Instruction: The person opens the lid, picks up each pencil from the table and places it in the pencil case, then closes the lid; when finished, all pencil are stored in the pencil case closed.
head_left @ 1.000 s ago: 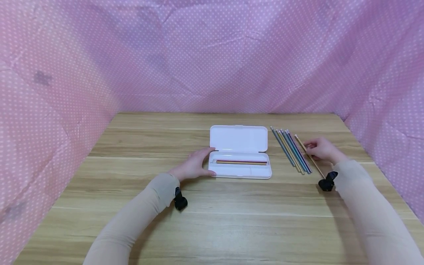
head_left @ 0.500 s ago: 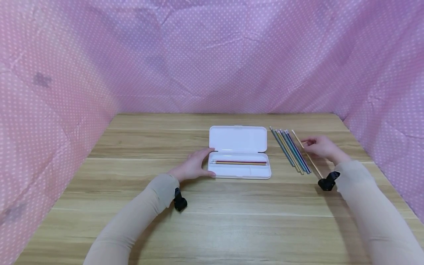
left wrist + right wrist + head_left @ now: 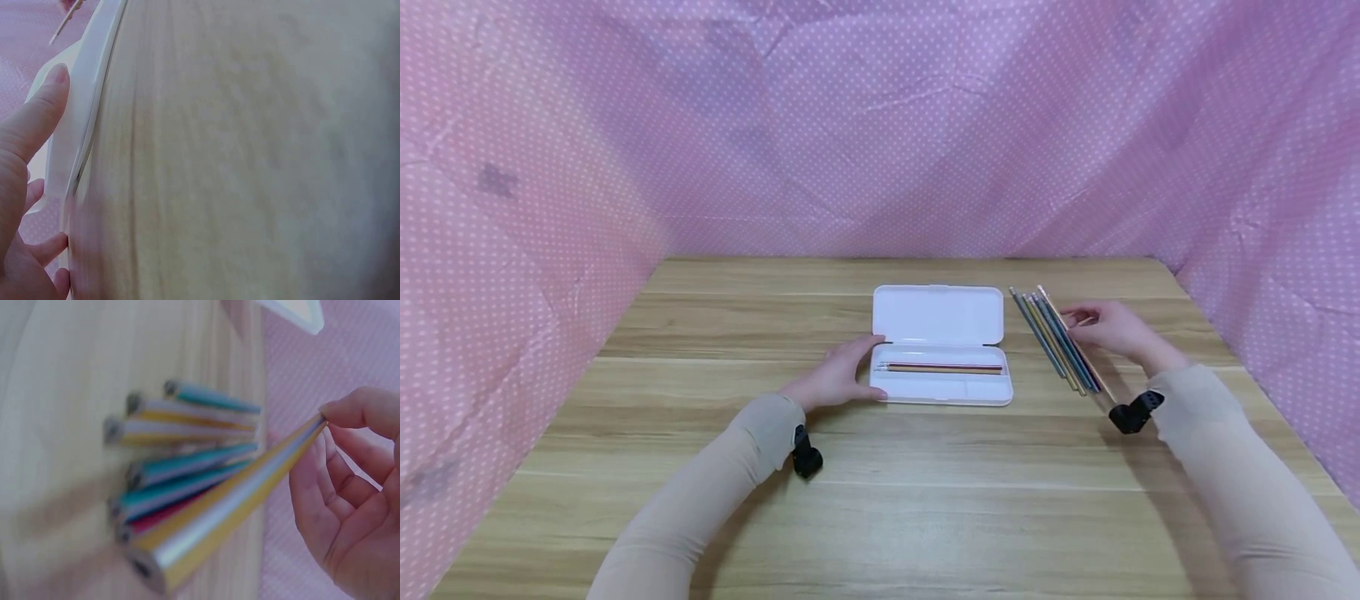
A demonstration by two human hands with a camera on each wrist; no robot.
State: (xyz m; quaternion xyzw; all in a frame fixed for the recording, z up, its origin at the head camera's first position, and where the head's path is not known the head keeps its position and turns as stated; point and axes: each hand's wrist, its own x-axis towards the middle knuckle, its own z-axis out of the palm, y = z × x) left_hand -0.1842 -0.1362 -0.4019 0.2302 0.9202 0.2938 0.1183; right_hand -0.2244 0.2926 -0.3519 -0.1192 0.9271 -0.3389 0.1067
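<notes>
At the middle of the table, a white pencil case (image 3: 925,389) lies with its lid (image 3: 937,314) raised back. A few pencils (image 3: 946,368), red and yellow among them, lie lengthwise inside. My left hand (image 3: 835,377) holds the case's left end, thumb (image 3: 40,115) at the near side and fingers toward the hinge. To the right, my right hand (image 3: 1112,327) pinches a yellow-and-silver striped pencil (image 3: 231,494) between thumb and fingers. That pencil slants over several striped pencils (image 3: 187,428) in teal, yellow and red, laid side by side.
The wood-grain table (image 3: 925,500) carries the case and the pencil row, which sits just right of the case. Pink dotted cloth (image 3: 880,150) hangs behind the table and along both sides. A black wrist camera (image 3: 1135,412) juts out below the right hand.
My right hand has moved left with the yellow pencil, which now overlaps the right side of the pencil row in the head view. The left hand and the case have stayed put.
</notes>
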